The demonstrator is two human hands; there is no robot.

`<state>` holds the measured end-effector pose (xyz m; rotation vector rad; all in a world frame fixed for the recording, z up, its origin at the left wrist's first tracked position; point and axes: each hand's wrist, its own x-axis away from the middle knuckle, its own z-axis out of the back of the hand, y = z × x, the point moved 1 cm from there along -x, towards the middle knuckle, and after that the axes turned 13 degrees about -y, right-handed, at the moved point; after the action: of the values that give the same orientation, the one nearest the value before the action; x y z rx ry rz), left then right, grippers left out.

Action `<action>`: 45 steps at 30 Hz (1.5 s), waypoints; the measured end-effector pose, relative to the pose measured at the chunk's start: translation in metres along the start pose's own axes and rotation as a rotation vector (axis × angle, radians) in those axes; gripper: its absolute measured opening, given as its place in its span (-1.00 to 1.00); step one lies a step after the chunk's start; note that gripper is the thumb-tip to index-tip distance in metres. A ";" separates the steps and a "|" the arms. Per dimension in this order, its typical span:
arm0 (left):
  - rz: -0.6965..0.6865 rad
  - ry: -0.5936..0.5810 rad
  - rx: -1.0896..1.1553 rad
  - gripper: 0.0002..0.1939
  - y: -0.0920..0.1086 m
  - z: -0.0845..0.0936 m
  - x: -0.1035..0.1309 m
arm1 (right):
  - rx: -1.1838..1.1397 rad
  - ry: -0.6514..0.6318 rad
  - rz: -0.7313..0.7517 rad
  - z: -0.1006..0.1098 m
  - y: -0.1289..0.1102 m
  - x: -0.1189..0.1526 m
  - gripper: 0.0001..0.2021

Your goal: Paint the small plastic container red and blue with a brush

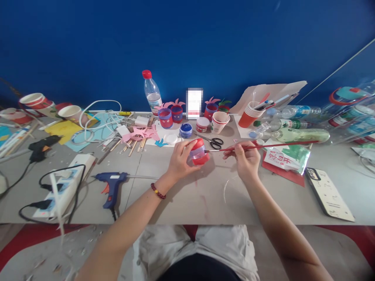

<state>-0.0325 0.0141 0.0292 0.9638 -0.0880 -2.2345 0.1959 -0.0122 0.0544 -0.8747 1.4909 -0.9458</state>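
Observation:
My left hand (182, 158) is closed around a small cup (199, 152) painted red at both ends, with a purple band round its middle. Its side faces my right hand (246, 158), whose fingers pinch a long paintbrush (228, 148) with a red handle. The brush tip meets the purple band or lies just at it. Behind the cup stand an open jar of blue paint (185, 130) and a jar with a red label (202, 125). Black-handled scissors (216, 143) lie just beyond the brush.
Painted cups with paper crests (165, 118) line the back by a bottle (152, 93). A blue glue gun (111, 187) and a power strip (66, 185) lie left. Right are a phone (331, 195), plastic bottles (299, 112) and stacked red cups (249, 116).

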 end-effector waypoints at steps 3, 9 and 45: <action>0.028 -0.024 0.001 -0.19 -0.001 -0.003 0.001 | 0.053 -0.106 -0.011 -0.009 -0.003 0.007 -0.70; 0.058 -0.036 0.003 -0.19 -0.003 -0.006 0.003 | 0.112 -0.159 0.000 -0.016 -0.005 0.010 -0.72; 0.095 -0.085 0.002 -0.14 -0.005 -0.007 0.004 | 0.283 -0.213 0.032 -0.018 -0.009 0.014 -0.75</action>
<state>-0.0326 0.0164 0.0201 0.8480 -0.1714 -2.1883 0.1762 -0.0269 0.0579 -0.7188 1.1535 -0.9791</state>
